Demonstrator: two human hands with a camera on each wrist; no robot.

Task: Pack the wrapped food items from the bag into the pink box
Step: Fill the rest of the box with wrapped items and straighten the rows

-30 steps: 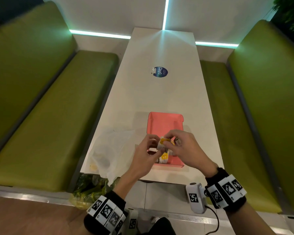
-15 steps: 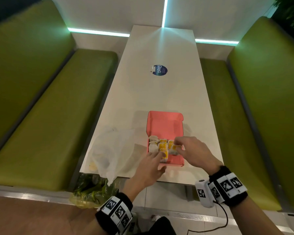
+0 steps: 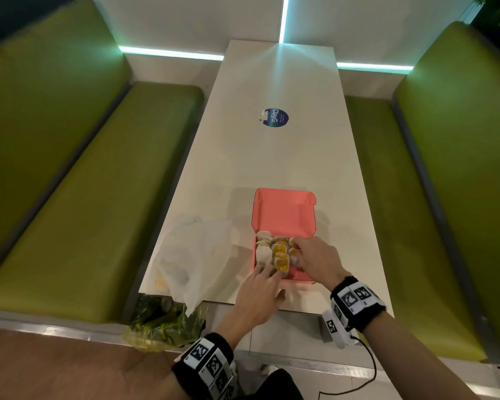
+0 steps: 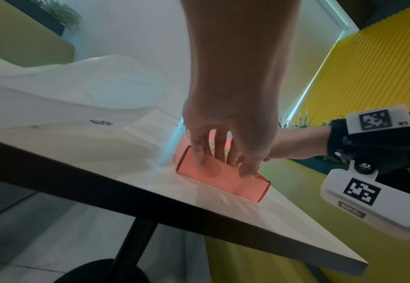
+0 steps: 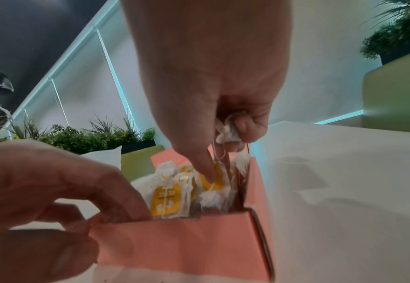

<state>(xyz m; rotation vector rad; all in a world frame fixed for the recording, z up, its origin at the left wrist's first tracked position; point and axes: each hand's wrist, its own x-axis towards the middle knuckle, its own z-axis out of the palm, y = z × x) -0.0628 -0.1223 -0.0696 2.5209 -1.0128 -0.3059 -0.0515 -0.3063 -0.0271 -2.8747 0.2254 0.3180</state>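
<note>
**Seating wrapped items in the pink box: both hands engaged at the near desk edge**

Packing is judged to be well advanced. The pink box (image 3: 283, 217) is found standing open near the desk's (image 3: 272, 157) near edge, right of centre, its lid laid back toward the far end. Wrapped food items (image 3: 280, 252) are seen filling the near half in rows, stood on edge, yellow labels up. Their long axes are judged to run upright, with the rows running across the box from side to side.

The right hand (image 5: 213, 99) is observed over the right-hand rows, with one item's twisted wrapper top pinched between curled fingers while the index finger is extended onto a yellow label. That item is thus directly beneath the grip, pointing up into it, and the right hand is the nearer of the two.

The left hand (image 3: 257, 295) is noted at the box's near left corner, fingers straight and spread over the front wall (image 4: 221, 178); nothing is gripped. A bracing role is inferred.

The bag (image 3: 191, 255), translucent white, is recorded lying just left of the box at the desk's near left corner, with some contents visible through it but not identifiable.

A downward press along the item's upright axis is judged to be required next; crowding of neighbouring packets is the risk noted.
</note>
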